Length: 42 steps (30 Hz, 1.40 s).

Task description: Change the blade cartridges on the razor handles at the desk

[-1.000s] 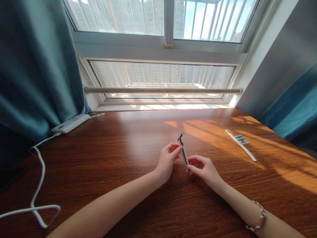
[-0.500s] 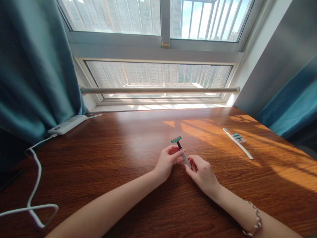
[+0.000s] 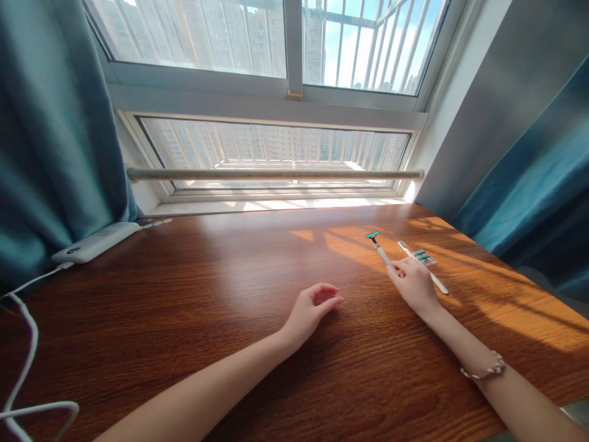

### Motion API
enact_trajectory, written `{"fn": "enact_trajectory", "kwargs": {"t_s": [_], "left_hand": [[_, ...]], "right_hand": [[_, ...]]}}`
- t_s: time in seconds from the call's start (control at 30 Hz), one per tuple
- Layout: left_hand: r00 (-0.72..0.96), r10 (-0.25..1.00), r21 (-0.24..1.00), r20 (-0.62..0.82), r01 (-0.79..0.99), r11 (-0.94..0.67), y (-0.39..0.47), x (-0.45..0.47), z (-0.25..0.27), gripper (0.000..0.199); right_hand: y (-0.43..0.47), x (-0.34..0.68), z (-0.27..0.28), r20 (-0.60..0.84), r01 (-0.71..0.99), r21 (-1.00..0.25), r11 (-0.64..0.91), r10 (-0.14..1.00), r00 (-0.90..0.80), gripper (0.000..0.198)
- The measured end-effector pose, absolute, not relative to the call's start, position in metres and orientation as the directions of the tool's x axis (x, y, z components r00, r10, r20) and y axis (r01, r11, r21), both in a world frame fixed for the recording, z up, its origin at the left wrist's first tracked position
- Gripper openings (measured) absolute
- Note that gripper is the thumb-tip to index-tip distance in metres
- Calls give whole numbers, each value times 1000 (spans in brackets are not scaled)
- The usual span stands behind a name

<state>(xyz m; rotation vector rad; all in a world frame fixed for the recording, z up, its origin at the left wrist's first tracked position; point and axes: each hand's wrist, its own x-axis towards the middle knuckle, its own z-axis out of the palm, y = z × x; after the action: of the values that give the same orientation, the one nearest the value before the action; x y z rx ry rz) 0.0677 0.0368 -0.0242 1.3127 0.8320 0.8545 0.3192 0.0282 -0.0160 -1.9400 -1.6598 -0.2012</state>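
Observation:
A razor with a grey handle and a green-and-black head is held by the lower handle in my right hand. Its head points away toward the window. Just beyond that hand lies a slim white toothbrush, partly covered by the fingers. Against it is a small clear case with green razor cartridges. My left hand rests over the middle of the table, fingers loosely curved, thumb a little apart, nothing in it.
The brown wooden table has sunlight stripes on its right. At the back left lies a white power bank or adapter with a white cable. A rail crosses the window behind; blue curtains hang at both sides.
My left hand has let go of the razor. My right hand has carried it to the right, beside the toothbrush and the clear case. The view has shifted slightly.

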Motion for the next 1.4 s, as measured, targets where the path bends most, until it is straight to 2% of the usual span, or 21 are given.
{"fn": "enact_trajectory", "kwargs": {"t_s": [0.23, 0.47, 0.87, 1.4], "left_hand": [[466, 884, 995, -14, -81, 59, 38, 67, -30, 23], [472, 882, 997, -17, -56, 50, 39, 67, -33, 24], [462, 887, 996, -16, -70, 54, 38, 68, -31, 23], [452, 892, 996, -29, -58, 62, 37, 68, -31, 22]], "right_hand": [[27, 376, -32, 370, 903, -219, -369, 825, 427, 28], [27, 384, -29, 223, 843, -147, -518, 813, 539, 28], [27, 386, -28, 144, 804, -141, -578, 792, 594, 32], [26, 391, -33, 182, 792, -153, -591, 771, 610, 30]]}}
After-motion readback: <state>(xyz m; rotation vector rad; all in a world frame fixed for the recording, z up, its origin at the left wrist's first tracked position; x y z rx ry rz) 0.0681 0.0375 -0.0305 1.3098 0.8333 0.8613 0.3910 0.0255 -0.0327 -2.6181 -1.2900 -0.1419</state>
